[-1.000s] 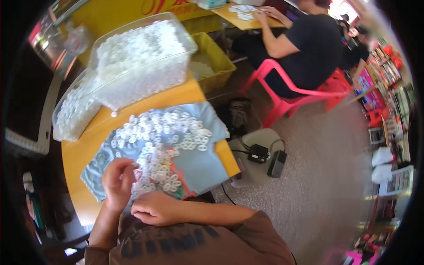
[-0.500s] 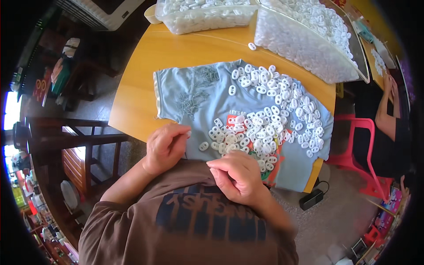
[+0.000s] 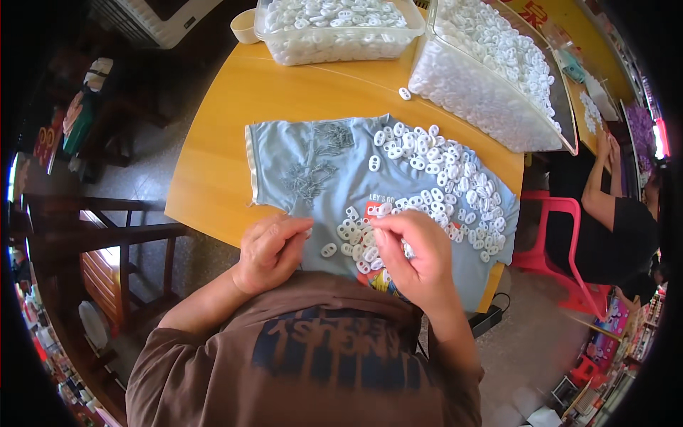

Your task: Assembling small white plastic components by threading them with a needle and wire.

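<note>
A light blue T-shirt [image 3: 284, 153] lies spread on the wooden table in front of me. Loose white oval two-hole plastic pieces [image 3: 455, 160] are heaped over its middle and right side. My left hand [image 3: 270, 255] is closed in a pinch at the shirt's near left edge, with a bit of a white piece [image 3: 309, 232] showing at its fingertips. Above the near heap, my right hand [image 3: 420, 256] pinches thumb and forefinger together; what they hold, if anything, is too small to make out. Two tangled piles of thin, dark, wire-like bits [image 3: 307, 180] lie on the shirt's left part.
Two clear plastic bins, a smaller one [image 3: 341, 46] and a larger one [image 3: 484, 85], stand full of white pieces at the table's far side. A cream cup [image 3: 245, 27] sits beside them. At right, another person [image 3: 605, 192] works near a pink chair [image 3: 558, 245].
My right hand has lifted forward and right, from near my body to above the heap. My left hand stays nearly in place, still pinched. The view has shifted slightly.
</note>
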`<control>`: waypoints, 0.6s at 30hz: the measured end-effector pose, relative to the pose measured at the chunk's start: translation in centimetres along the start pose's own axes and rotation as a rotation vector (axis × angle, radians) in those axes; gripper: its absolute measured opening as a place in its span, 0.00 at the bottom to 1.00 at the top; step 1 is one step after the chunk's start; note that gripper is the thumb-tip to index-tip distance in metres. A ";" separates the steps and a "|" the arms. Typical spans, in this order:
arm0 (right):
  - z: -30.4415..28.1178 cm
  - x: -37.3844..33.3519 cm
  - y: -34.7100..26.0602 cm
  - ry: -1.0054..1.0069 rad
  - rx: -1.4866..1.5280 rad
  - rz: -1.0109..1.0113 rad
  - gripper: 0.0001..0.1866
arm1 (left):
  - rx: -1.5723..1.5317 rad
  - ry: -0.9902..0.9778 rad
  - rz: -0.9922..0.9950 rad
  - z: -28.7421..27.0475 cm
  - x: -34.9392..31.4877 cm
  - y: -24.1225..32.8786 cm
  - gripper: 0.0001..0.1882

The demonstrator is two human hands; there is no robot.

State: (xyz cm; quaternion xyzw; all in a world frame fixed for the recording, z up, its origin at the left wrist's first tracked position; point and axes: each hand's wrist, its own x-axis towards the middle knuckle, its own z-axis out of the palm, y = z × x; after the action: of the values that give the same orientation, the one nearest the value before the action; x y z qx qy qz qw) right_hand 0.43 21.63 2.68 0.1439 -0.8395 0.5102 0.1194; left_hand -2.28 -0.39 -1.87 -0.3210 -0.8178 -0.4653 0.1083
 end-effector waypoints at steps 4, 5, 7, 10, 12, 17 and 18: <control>1.6 3.5 0.4 -0.078 -0.198 -0.049 0.06 | -0.011 0.034 0.005 -0.3 -0.2 0.0 0.14; 2.3 4.2 1.1 -0.071 -0.270 -0.090 0.06 | -0.007 0.038 0.004 -0.4 -0.2 0.0 0.14; 3.4 5.5 2.4 -0.058 -0.365 -0.122 0.07 | -0.051 0.028 0.020 -0.3 -0.1 -0.1 0.14; 3.9 6.5 3.1 -0.161 -0.471 -0.096 0.07 | -0.063 0.034 0.021 -0.2 -0.4 -0.2 0.15; 4.2 6.6 3.5 -0.187 -0.540 -0.080 0.07 | -0.075 0.033 0.035 -0.3 -0.2 -0.2 0.15; 5.0 7.5 3.9 -0.252 -0.572 -0.069 0.07 | -0.098 0.111 0.079 -0.3 -0.6 -0.7 0.15; 5.1 7.7 4.0 -0.281 -0.540 -0.061 0.06 | -0.114 0.110 0.089 -0.3 -0.6 -0.7 0.15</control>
State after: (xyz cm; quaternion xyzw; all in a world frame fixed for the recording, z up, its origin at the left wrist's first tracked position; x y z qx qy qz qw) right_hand -8.49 17.90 -0.22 0.2014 -0.9484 0.2397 0.0512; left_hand -2.25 -1.10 -2.48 -0.3364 -0.7678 -0.5228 0.1550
